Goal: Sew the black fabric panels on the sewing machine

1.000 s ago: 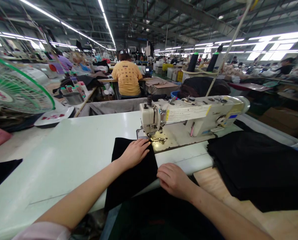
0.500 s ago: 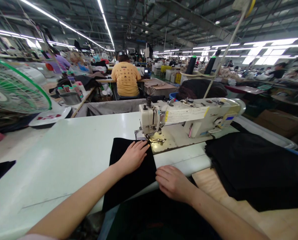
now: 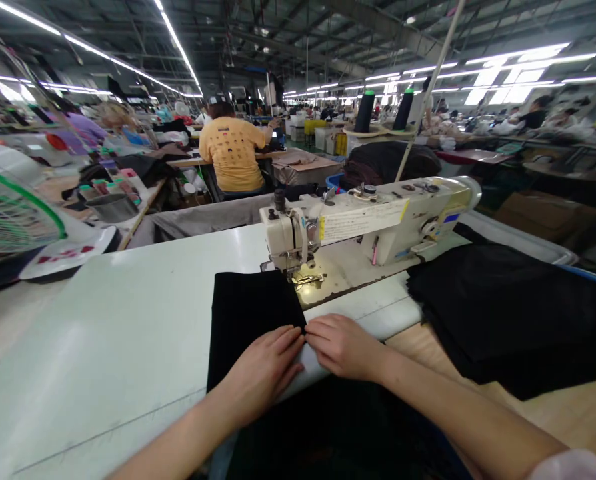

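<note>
A black fabric piece [image 3: 251, 303] lies on the pale table, its far right corner by the needle area of the sewing machine [image 3: 288, 237]. My left hand [image 3: 268, 367] is closed on the right edge of the cloth, near the table's front. My right hand [image 3: 345, 347] meets it fingertip to fingertip, pinching the same edge from the right. The exact grip under the fingers is hidden. Beside the cloth's corner, a metal guide [image 3: 309, 279] sits on the machine's bed.
To the right, a stack of black fabric [image 3: 508, 313] rests on a wooden board [image 3: 408, 350]. A fan [image 3: 18, 207] stands at the left. Two dark thread cones [image 3: 365, 113] rise behind the machine. A person in a yellow shirt [image 3: 233, 153] sits ahead.
My left hand has slid from beside the needle toward me along the cloth's edge, up to my right hand. The camera view has shifted to the right.
</note>
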### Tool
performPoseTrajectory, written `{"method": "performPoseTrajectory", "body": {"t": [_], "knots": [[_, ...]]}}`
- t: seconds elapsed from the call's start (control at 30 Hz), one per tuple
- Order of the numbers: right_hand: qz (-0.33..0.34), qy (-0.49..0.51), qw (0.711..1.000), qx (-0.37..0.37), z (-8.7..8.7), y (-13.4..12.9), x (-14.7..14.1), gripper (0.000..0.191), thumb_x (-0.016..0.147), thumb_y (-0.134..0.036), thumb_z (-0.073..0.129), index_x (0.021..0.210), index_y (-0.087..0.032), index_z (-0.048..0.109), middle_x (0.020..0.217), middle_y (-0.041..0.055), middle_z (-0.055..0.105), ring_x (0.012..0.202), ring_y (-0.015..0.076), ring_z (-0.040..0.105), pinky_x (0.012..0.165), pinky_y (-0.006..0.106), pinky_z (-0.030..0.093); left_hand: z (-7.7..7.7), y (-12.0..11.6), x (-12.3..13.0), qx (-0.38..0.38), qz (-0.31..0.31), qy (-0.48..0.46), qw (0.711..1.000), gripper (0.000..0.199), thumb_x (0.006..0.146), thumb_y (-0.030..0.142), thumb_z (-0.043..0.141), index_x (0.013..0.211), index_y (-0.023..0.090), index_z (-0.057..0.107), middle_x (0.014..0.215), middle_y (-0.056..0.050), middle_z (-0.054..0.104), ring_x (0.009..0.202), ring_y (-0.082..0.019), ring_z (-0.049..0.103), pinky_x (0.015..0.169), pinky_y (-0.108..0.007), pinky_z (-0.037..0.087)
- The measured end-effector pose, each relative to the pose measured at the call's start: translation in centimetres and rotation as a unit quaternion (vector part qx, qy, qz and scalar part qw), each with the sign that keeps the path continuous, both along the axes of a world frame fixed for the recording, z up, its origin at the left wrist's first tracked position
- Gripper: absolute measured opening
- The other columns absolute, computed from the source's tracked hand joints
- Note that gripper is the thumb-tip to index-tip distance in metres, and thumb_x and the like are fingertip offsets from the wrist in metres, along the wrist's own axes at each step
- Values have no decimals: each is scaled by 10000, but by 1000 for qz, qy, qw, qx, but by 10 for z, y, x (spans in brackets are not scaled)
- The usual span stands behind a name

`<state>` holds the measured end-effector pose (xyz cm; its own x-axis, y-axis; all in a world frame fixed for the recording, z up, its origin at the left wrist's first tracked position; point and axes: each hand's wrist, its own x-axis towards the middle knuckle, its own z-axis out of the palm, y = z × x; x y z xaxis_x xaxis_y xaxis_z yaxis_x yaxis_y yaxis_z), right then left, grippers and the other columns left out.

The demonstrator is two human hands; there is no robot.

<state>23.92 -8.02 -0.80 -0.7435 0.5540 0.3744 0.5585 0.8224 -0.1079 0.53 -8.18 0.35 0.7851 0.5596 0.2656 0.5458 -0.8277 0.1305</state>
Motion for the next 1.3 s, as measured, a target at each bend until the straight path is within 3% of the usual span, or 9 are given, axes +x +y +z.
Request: {"method": "performPoseTrajectory", "body": {"t": [0.3,0.47,0.67,0.87,0.97,1.1,1.23,1.3], "knots": [[-25,-6,999,33,3,58,-12,164,922,-175,557,1023,-143,683,1067,106,654,1036,252,564,904,382,489,5,61,-9,-5,5,30,1000,359,1004,321,463,1249,136,650,1276,-143,654,1187,-261,619,1021,-420,533],[-76,-41,996,32,4,84,-21,170,950,-187,538,1011,-163,695,974,89,637,960,237,555,849,372,476,12,93,-12,-25,14,22,999,377,1015,348,434,1206,128,674,1245,-142,662,1150,-249,629,1013,-397,527],[-128,-11,992,22,0,80,-26,182,944,-148,537,1054,-156,682,972,104,634,965,252,565,845,395,485,7,116,-14,-25,46,28,998,375,1007,333,446,1258,133,640,1300,-153,631,1202,-263,597,1067,-426,483],[-144,55,988,5,-10,39,-14,267,933,-104,515,1151,-173,652,1121,114,660,1058,252,586,935,425,509,-14,113,-15,-34,121,8,992,460,1007,381,434,1404,163,514,1453,-164,529,1360,-313,474,1146,-567,357],[-137,71,988,2,-11,28,-10,255,938,-102,497,1117,-164,667,1122,120,677,1052,257,605,932,434,524,-16,109,-13,-42,131,-5,991,464,1002,370,441,1410,159,508,1461,-163,526,1371,-313,464,1146,-571,349],[-124,60,990,-5,-5,22,-13,223,951,-117,495,1054,-167,685,1037,103,704,963,243,639,886,420,543,-9,86,-12,-52,145,-18,988,467,977,371,491,1394,165,530,1444,-160,544,1362,-316,472,1142,-545,357],[-108,75,991,-15,-1,19,-23,287,965,-130,473,1194,-164,643,1125,121,691,1040,247,628,924,424,539,5,50,-13,-57,119,1,991,386,971,408,499,1254,190,644,1325,-124,628,1247,-287,564,1063,-469,444],[-97,80,992,-23,-3,18,-28,323,971,-149,480,1267,-150,610,1199,139,666,1105,258,604,963,442,526,12,48,-15,-56,136,12,989,351,1007,352,413,1117,189,703,1210,-109,679,1134,-253,625,1000,-425,484]]}}
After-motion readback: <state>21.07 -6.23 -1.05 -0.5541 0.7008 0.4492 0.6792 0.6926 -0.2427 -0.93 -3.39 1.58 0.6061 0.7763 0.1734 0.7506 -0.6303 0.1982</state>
